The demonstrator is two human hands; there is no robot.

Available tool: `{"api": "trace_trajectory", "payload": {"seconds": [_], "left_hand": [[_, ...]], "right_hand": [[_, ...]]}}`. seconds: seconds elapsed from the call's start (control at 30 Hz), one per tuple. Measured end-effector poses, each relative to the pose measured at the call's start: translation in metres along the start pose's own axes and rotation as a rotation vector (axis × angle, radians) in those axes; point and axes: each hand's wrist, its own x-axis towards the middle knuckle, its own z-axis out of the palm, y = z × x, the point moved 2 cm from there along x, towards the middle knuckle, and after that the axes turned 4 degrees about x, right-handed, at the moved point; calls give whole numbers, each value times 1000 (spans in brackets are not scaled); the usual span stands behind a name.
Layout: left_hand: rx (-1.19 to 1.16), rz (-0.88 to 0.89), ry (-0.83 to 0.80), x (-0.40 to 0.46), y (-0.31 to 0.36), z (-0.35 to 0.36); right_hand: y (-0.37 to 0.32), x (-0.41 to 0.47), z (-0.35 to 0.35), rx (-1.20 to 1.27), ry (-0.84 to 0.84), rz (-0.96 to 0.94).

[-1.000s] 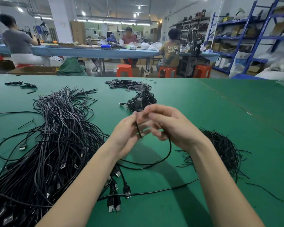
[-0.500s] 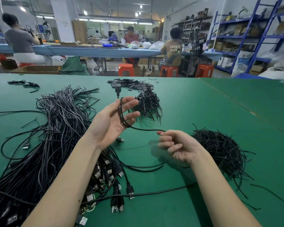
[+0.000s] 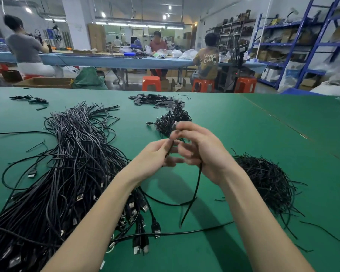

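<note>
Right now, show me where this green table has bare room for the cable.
Widest bare patch: far right of the table, beyond the tie heap. A smaller one lies between the tie heap and the bundled-cable heap, right of the right hand. Crowded: the left, under the loose cable pile.

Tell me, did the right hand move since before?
Yes. The right hand went left and farther up the table, away from the pile of thin black ties, to meet the left hand at the cable.

the cable, the cable heap and the tie pile are black, the worktop plain green, the stools orange.
</note>
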Motion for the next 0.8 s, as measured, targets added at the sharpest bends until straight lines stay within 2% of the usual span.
{"api": "trace_trajectory", "payload": {"seconds": [0.07,0.13,0.2,0.3,0.37,0.43,0.5,0.57,0.7,0.77,0.8], "left_hand": [[-254,-9,89,2,3,-5],[-583,-49,87,2,6,-13],[-818,-42,78,1,9,-26],[-911,-24,85,-2,12,-42],[-909,-27,72,-4,12,-45],[-832,-21,39,-4,11,-44],[-640,-3,-36,-4,9,-37],[-395,-4,-127,-4,4,-25],[136,-60,-207,1,-6,-4],[308,-48,-147,4,-8,4],[362,-27,-67,5,-8,7]], "right_hand": [[9,-4,9,-85,-199,57],[22,-8,9,-102,-397,194],[37,-8,0,-58,-508,368],[62,-5,-21,106,-481,591],[73,0,-34,394,-348,665],[77,6,-46,742,-145,672],[73,11,-54,879,7,618],[61,13,-56,744,109,552],[30,13,-49,231,232,336],[19,13,-34,12,227,216],[16,14,-25,-45,221,163]]}}
